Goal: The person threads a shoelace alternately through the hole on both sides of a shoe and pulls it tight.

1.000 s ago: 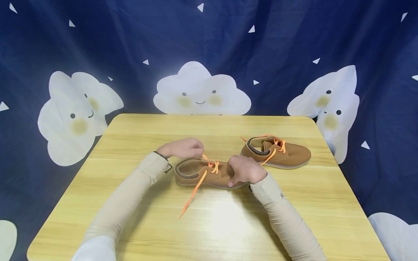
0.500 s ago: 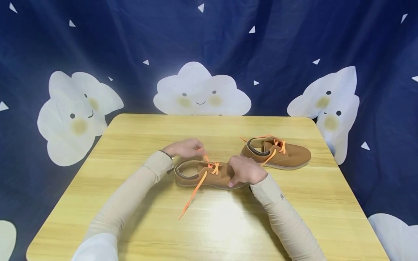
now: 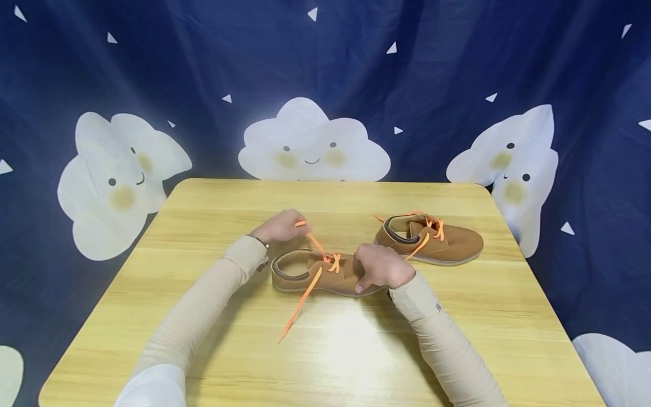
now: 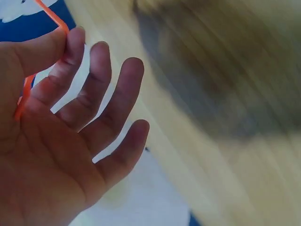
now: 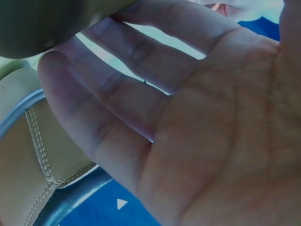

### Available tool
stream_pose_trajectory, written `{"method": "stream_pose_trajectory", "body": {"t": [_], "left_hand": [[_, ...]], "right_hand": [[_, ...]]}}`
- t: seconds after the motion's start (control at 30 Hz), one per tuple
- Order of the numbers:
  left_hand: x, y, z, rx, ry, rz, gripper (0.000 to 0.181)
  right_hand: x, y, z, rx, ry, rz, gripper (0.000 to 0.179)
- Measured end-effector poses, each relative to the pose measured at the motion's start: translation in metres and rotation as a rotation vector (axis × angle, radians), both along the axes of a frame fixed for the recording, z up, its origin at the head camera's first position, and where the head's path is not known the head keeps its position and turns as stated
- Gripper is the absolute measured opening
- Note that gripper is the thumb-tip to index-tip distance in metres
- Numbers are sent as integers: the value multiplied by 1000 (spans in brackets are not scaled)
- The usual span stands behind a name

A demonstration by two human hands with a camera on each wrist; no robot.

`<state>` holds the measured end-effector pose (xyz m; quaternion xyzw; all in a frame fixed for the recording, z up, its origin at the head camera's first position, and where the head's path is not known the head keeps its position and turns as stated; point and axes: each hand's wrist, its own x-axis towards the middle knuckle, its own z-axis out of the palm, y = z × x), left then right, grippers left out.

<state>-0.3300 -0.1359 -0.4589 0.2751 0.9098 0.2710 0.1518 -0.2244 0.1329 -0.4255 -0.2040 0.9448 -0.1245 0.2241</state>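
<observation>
A brown lace-up shoe (image 3: pixel 337 281) stands on the table with its toe to the right. My left hand (image 3: pixel 282 227) is raised behind the collar and pinches an orange shoelace (image 4: pixel 55 20) between thumb and forefinger, its other fingers spread loosely. The lace runs taut from the eyelets to the fingertips. My right hand (image 3: pixel 385 265) grips the toe, thumb on the near side, fingers over the far side. In the right wrist view the fingertips press against the dark curve of the shoe (image 5: pixel 51 23). The second lace end (image 3: pixel 301 305) hangs over the near side onto the table.
Another brown shoe (image 3: pixel 460 244) with orange laces stands just behind and right of my right hand, toe also to the right; its stitched heel shows in the right wrist view. The wooden table (image 3: pixel 229 367) ends at a blue cloud-patterned curtain (image 3: pixel 356 68).
My left hand has turned and drawn slightly back and left, pulling the pinched lace out longer and straighter. The right hand and both shoes have stayed put.
</observation>
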Motion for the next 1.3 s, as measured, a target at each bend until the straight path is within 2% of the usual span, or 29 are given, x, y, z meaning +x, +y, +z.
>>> {"method": "stream_pose_trajectory", "body": {"t": [0.07, 0.1, 0.17, 0.2, 0.27, 0.33, 0.4, 0.43, 0.5, 0.73, 0.97, 1.3], "left_hand": [[3, 2, 1, -39, 31, -14, 16], [5, 4, 3, -55, 54, -26, 16], [10, 9, 9, -63, 95, -91, 27], [12, 11, 13, -49, 82, -123, 33], [17, 17, 21, -19, 39, -215, 35], [20, 22, 27, 3, -65, -309, 34], [24, 25, 32, -6, -169, -343, 35], [25, 25, 32, -15, -197, -355, 35], [27, 26, 31, -33, -225, -360, 31], [24, 24, 26, -16, -210, -390, 27], [22, 18, 27, -20, -216, -338, 36], [26, 13, 20, -25, -255, -270, 30]], "right_hand": [[0, 0, -1, 0, 1, 1, 28], [0, 0, -1, 0, 1, 0, 28], [0, 0, -1, -1, 1, 0, 29], [0, 0, -1, -2, 2, 1, 29], [-1, 1, -1, -3, 2, 2, 29], [-1, 1, -1, -2, 2, 1, 30], [-1, 1, 0, -2, 1, 0, 30], [-1, 0, -1, -3, 0, 0, 30], [-1, 0, -1, -4, -3, -1, 30], [-1, -1, -1, 3, 0, -8, 31], [-1, -3, 1, 9, 13, -11, 33], [3, 0, 1, -10, 21, -23, 31]]}}
